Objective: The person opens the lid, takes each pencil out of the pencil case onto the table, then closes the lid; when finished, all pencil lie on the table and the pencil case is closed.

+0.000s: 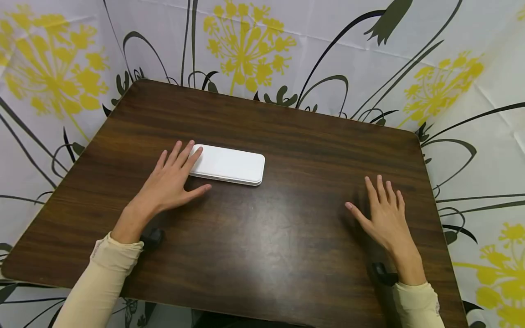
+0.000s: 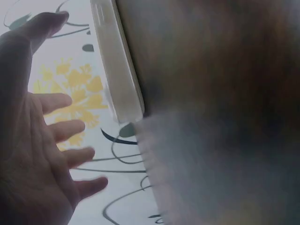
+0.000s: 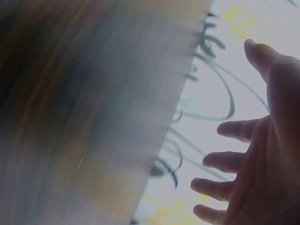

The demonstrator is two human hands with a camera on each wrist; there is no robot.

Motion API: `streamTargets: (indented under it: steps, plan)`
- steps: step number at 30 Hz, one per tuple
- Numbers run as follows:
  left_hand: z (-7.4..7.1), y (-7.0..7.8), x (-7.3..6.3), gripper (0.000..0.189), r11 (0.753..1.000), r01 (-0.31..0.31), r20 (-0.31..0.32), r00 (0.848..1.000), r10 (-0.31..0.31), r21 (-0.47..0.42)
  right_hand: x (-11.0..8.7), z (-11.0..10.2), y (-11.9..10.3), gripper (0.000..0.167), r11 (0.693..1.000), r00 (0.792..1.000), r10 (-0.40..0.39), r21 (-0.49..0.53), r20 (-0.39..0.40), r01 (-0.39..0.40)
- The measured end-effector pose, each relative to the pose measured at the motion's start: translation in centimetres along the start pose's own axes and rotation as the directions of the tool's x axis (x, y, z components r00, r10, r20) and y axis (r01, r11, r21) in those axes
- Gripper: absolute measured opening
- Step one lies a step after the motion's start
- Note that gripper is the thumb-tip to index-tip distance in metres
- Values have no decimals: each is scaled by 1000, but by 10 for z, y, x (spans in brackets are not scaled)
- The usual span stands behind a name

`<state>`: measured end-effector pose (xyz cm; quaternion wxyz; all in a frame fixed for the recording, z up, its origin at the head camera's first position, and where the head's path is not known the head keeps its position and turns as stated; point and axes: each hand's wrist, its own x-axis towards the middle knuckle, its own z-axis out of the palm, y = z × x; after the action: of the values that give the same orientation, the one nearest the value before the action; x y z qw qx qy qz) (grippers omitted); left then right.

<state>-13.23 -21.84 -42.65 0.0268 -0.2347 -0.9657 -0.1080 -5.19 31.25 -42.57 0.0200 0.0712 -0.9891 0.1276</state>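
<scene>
White slim case [image 1: 231, 165] lies flat on the desk [image 1: 262, 255], left of centre. For a clean hold: thumb on near long edge, fingers over far one, keep it level. Looks smooth, round-cornered, seam along the side. Left hand [image 1: 167, 184] over its left end, contact unclear; right hand [image 1: 385, 218] well apart. Grip released on both, fingers spread.
</scene>
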Motion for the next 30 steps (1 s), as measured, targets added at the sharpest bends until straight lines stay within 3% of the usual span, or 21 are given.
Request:
streamTargets:
  steps: [6, 10, 14, 18, 24, 30]
  plan:
    - [-6, -21, 23, 108, 991, -42, 33, 998, 46, -130, 40, 6, -48, 94, 978, 985, -173, 123, 23, 168]
    - [-6, -32, 37, 112, 976, -22, 85, 995, 42, -217, 78, 22, -95, 98, 919, 944, -328, 249, 47, 306]
    - [-3, -34, 47, 108, 963, 14, 128, 992, 22, -268, 113, 48, -136, 105, 871, 899, -427, 309, 98, 381]
    - [3, -36, 54, 104, 958, 5, 150, 988, 40, -286, 138, 66, -162, 108, 864, 873, -467, 281, 138, 418]
    - [1, -40, 60, 100, 961, -33, 184, 979, 86, -273, 159, 73, -178, 102, 872, 862, -482, 187, 160, 453]
    - [-5, -45, 69, 96, 967, -129, 204, 963, 175, -219, 170, 75, -186, 99, 855, 846, -518, 128, 128, 503]
